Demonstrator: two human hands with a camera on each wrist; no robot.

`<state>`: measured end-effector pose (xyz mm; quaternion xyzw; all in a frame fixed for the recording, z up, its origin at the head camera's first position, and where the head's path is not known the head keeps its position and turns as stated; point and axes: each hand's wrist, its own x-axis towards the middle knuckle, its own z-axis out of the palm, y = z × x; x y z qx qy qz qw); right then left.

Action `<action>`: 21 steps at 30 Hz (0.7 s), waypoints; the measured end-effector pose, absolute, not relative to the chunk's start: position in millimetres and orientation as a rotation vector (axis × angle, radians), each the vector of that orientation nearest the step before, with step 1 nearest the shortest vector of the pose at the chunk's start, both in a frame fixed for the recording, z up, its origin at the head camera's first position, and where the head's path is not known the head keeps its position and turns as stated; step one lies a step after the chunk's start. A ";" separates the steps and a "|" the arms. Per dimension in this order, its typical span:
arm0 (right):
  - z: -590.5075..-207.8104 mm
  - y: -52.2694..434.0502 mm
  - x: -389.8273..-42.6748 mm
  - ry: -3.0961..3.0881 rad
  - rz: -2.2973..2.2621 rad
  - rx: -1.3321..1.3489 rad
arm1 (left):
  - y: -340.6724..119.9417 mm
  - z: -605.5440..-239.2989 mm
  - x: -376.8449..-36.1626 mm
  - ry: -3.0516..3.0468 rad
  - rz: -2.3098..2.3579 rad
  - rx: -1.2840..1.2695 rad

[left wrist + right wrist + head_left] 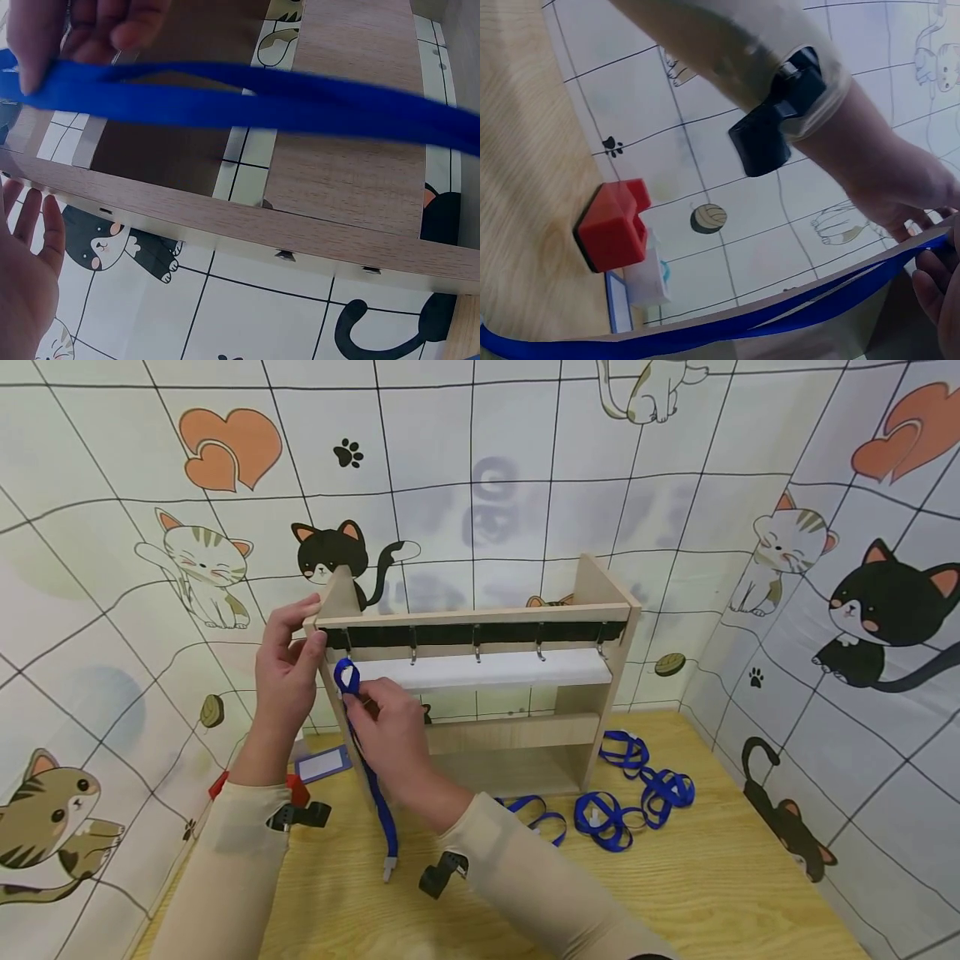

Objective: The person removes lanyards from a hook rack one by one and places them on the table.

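A light wooden rack (480,614) stands on the table, with a black strip of metal hooks (475,652) under its top bar. My left hand (306,633) grips the rack's upper left corner. My right hand (354,695) pinches the loop of a blue lanyard (375,785) just below the leftmost hook (347,645); whether the loop is on that hook is hidden. The strap hangs down to a metal clip (388,867). In the left wrist view the lanyard (262,105) stretches across the rack bar (225,217). The right wrist view shows the lanyard (780,319) along the bottom.
Several more blue lanyards (637,781) lie tangled on the wooden table (712,893) to the right of the rack. A card holder (322,764) and a red block (613,225) sit at the left wall. Cat-patterned walls close in on three sides.
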<state>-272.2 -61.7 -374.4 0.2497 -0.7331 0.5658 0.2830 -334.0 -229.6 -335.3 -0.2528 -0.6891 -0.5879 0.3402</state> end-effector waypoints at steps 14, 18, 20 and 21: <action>-328.1 -20.7 -250.4 -1.882 1.758 0.968 | -228.8 -335.2 -336.9 -1.789 -1.524 -0.654; -319.2 -6.1 -246.5 -1.869 1.756 0.994 | -229.1 -335.3 -335.8 -1.798 -1.530 -0.651; -314.6 0.8 -244.7 -1.857 1.748 0.996 | -229.5 -335.5 -335.5 -1.797 -1.541 -0.654; -312.2 4.3 -244.0 -1.849 1.745 1.000 | -229.5 -335.6 -335.6 -1.796 -1.545 -0.656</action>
